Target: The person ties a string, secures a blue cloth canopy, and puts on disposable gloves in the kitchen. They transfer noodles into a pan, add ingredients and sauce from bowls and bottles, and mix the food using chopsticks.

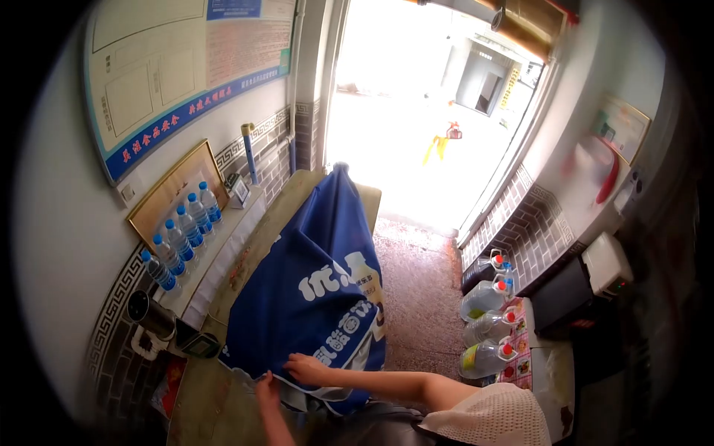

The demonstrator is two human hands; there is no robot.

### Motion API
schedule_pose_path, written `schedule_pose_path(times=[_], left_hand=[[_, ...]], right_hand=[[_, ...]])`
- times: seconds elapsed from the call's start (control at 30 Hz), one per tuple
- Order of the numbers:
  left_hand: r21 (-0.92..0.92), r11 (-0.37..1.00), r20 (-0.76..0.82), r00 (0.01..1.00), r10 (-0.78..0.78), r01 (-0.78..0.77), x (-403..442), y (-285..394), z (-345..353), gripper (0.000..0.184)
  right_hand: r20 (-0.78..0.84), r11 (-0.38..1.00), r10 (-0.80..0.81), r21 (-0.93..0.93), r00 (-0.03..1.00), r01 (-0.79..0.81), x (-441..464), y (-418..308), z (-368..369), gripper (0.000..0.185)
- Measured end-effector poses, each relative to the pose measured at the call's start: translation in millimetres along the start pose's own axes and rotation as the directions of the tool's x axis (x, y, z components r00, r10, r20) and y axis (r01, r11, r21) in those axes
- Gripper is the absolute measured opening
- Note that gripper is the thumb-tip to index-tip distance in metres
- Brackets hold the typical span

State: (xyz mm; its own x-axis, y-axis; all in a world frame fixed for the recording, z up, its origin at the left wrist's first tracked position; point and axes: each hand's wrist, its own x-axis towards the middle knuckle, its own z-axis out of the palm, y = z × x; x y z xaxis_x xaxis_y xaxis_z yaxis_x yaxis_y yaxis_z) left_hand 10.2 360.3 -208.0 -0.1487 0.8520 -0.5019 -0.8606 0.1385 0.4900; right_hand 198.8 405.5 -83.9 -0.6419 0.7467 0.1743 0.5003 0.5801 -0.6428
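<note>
A large blue cloth (290, 327) with white lettering and a printed bottle lies over a worn wooden table (216, 416). Its far end gathers to a point, like the canopy of a folded parasol. At the near edge, my left hand (268, 392) pinches the hem between closed fingers. Just right of it, my right hand (307, 369) rests on the cloth with its fingers curled onto the fabric. Folds hide what lies beneath, and a pale underside shows near my body.
Several water bottles (178, 239) line a ledge on the left, beside a framed picture (167, 182). A dark cylinder (151, 316) and a small device with a screen (198, 343) stand at the table's left edge. Several plastic jugs (487, 324) stand right. A bright doorway (401, 149) opens ahead.
</note>
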Motion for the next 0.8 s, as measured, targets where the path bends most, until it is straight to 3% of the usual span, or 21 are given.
schedule_pose_path(times=[0.2,0.27,0.3,0.33,0.37,0.4,0.5,0.67,0.77,0.8], left_hand=[[0.034,0.999,-0.056,0.998,-0.025,0.027,-5.7,4.8,-2.9,0.014],[0.016,1.000,0.031,0.999,0.022,-0.022,-30.2,8.2,33.8,0.024],[0.050,0.999,0.007,1.000,0.004,-0.004,-18.9,4.5,19.1,0.031],[-0.026,1.000,0.060,0.998,0.007,-0.005,-25.7,3.5,29.1,0.026],[-0.003,0.999,-0.050,0.998,0.049,-0.049,-25.0,-0.6,27.5,0.013],[0.005,0.998,-0.175,0.983,0.056,-0.056,-25.1,-4.6,22.9,0.003],[0.061,0.988,-0.260,0.954,0.151,-0.140,-34.9,-6.9,37.3,0.011],[0.184,0.969,-0.378,0.898,0.227,-0.167,-37.3,-15.4,58.2,0.011],[0.365,0.896,-0.371,0.844,0.388,-0.251,-39.5,-20.4,59.7,0.015],[0.498,0.844,-0.420,0.795,0.437,-0.201,-37.0,-19.7,63.2,0.014]], right_hand=[[-0.128,0.997,-0.032,0.062,0.991,0.040,19.0,-1.0,-4.9,0.023],[-0.111,0.990,-0.135,-0.044,0.985,0.131,31.0,-6.5,-3.3,0.025],[-0.075,0.989,-0.133,-0.070,0.988,0.128,34.2,-4.5,-2.5,0.027],[-0.011,0.988,-0.139,-0.069,0.990,0.138,39.7,-0.7,2.6,0.028],[0.100,0.882,-0.395,-0.236,0.913,0.407,48.4,7.3,1.5,0.030],[0.017,0.990,-0.120,-0.069,0.993,0.121,48.2,8.7,9.4,0.031],[0.048,0.980,-0.198,0.017,0.979,0.198,59.0,15.7,9.9,0.034],[0.220,0.910,-0.376,-0.097,0.900,0.404,77.1,24.6,10.0,0.015],[0.296,0.835,-0.492,-0.107,0.819,0.540,84.8,21.3,9.8,0.008],[0.320,0.808,-0.515,-0.128,0.795,0.575,86.6,22.7,13.9,0.007]])
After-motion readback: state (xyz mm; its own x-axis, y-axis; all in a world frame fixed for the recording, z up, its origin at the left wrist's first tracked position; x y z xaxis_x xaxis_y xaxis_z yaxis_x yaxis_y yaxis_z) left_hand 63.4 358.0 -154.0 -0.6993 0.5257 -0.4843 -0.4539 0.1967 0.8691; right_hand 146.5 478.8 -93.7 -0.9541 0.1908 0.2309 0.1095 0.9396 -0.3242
